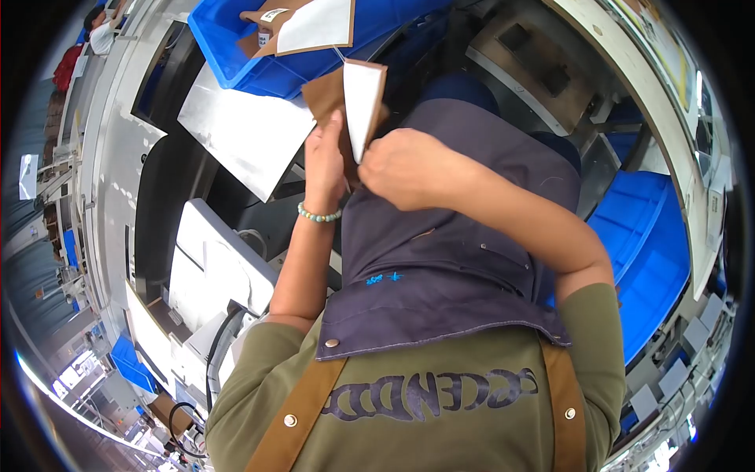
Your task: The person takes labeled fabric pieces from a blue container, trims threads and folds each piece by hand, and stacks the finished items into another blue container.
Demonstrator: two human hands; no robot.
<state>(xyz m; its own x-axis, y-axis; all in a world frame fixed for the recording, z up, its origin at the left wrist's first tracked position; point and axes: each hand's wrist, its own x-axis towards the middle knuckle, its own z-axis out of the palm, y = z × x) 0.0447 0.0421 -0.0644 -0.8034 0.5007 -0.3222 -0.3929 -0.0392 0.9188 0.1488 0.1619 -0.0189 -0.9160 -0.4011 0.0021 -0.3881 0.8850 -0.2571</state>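
Over my apron-covered lap, both hands are on a folded brown leather-like piece point(326, 90) with a white-faced flap point(362, 102). My left hand point(324, 156), with a beaded bracelet at the wrist, grips the brown side, thumb uppermost. Closed in a fist, my right hand point(405, 169) pinches the lower tip of the white flap; its fingertips are hidden. Just above, similar brown pieces with a white face point(317, 30) stick out of a blue bin point(228, 67). A thin strand seems to run between the upper piece and the held one.
A white sheet-like panel point(244, 130) lies left of my hands, above a white machine point(208, 256) with a black cable. At right are blue bins point(649, 259) and a metal-edged box point(531, 67). Another person point(101, 33) is far off at upper left.
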